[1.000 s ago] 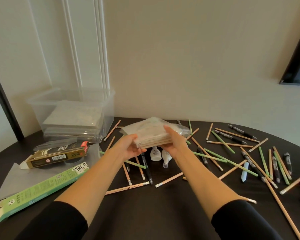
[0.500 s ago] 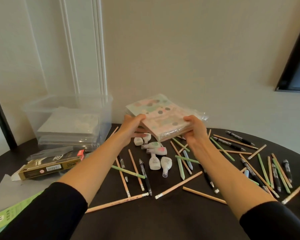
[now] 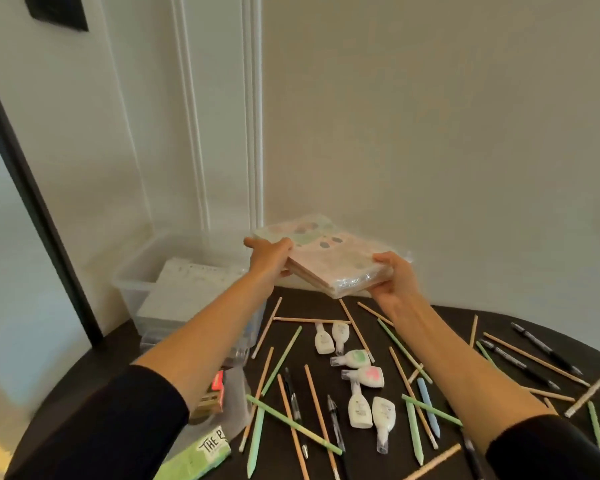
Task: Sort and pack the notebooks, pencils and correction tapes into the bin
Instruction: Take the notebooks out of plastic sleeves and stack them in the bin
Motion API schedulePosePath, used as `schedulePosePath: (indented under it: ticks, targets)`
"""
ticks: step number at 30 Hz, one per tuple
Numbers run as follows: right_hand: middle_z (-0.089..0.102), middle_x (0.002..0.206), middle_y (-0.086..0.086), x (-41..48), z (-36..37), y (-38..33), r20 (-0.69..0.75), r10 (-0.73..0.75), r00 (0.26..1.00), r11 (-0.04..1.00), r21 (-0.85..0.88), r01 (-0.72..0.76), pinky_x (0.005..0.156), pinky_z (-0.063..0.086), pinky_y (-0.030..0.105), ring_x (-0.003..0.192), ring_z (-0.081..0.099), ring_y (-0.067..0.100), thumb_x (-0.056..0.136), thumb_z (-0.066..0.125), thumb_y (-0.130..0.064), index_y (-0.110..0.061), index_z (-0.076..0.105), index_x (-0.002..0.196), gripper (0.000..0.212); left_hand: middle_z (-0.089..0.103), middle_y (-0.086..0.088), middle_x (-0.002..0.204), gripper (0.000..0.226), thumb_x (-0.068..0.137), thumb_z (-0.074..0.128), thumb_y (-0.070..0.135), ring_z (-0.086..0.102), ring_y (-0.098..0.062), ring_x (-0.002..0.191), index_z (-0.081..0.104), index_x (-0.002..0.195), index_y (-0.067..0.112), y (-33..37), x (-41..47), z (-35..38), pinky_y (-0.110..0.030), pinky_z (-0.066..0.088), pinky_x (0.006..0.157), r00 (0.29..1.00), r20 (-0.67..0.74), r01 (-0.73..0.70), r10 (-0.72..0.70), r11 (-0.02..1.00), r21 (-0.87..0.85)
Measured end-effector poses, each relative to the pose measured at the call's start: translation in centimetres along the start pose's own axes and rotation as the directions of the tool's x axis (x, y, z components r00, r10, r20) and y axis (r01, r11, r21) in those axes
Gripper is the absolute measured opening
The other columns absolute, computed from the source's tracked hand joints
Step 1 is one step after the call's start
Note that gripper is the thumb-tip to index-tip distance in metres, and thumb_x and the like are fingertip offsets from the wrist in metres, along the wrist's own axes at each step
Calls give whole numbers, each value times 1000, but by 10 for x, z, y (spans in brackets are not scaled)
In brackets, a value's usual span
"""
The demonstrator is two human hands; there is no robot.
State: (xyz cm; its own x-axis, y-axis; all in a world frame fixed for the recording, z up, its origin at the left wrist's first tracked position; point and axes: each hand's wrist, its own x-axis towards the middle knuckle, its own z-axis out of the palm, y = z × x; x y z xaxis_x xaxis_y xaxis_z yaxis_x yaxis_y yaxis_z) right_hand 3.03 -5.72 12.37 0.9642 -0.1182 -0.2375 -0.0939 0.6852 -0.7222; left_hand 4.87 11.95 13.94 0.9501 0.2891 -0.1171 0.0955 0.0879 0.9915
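Dark table (image 3: 447, 318) strewn with pencils (image 3: 318, 410), pale panelled wall (image 3: 430, 133), left hand (image 3: 269, 252) and right hand (image 3: 394, 278), fingers (image 3: 385, 259) gripping wrapped notebooks (image 3: 329, 258) near bin (image 3: 132, 285)

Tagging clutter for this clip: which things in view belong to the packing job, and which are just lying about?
Job: wrapped notebook pack, gripped by left hand and right hand; clear bin; correction tapes; pencils.
Lying about: green carton; brown box; black pens.
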Motion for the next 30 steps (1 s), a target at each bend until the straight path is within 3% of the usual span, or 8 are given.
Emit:
schedulePosePath:
  ticks: [9,11,13,15,21,23,26,30]
  targets:
    - [53,92,14,10,121,-10,3,200,980,948,-252,-193,72,50,41,87,56,30,80,49,8,-8,48,84,16,42,-16,132,77,89,50,-2,50,-30,115,-1,145,10,77,28,-86,-39,48,91,955,-86,295,-283,932,211]
    - [52,92,13,20,139,-3,18,242,970,922,-315,-224,64,50,39,82,56,29,80,49,8,-8,48,85,16,48,-15,118,60,90,48,-4,55,-26,99,16,141,5,77,35,-103,-37,47,90,928,-38,373,-372,914,162]
    - [52,92,13,31,153,6,29,272,962,899,-364,-243,62,50,40,82,56,28,80,49,9,-7,48,84,16,48,-12,94,29,92,45,-5,49,-18,73,37,117,7,74,43,-118,-34,46,81,895,1,442,-445,889,122]
    - [54,90,14,47,164,24,23,319,948,877,-386,-286,65,49,41,81,56,28,80,47,10,-5,49,82,15,44,-9,83,15,92,44,-6,44,-17,69,42,100,7,69,56,-133,-31,42,83,869,-11,494,-496,863,103]
    - [59,106,20,90,182,65,15,418,908,822,-432,-371,75,50,45,95,59,34,80,44,13,-4,56,85,21,40,-20,131,45,90,44,-11,45,-35,118,35,132,2,50,105,-161,-41,44,91,841,-62,540,-538,828,151]
    - [54,125,24,106,183,79,5,440,898,799,-459,-388,89,48,50,111,55,39,79,42,15,1,57,109,36,35,-20,137,48,89,46,-11,42,-38,121,34,133,2,39,122,-165,-43,46,91,820,-75,569,-567,794,213]
    - [44,137,26,118,180,93,-36,464,885,753,-510,-416,91,47,48,121,48,41,79,37,17,10,46,127,50,31,-21,140,48,91,49,-3,41,-39,122,33,136,1,27,138,-172,-42,47,91,772,-115,615,-625,690,382]
    - [52,127,25,133,170,104,-94,484,870,749,-470,-467,76,49,43,102,57,39,77,29,21,6,55,98,37,45,-26,130,41,95,46,9,53,-39,112,38,133,-4,18,157,-179,-39,48,79,729,-151,610,-667,534,586]
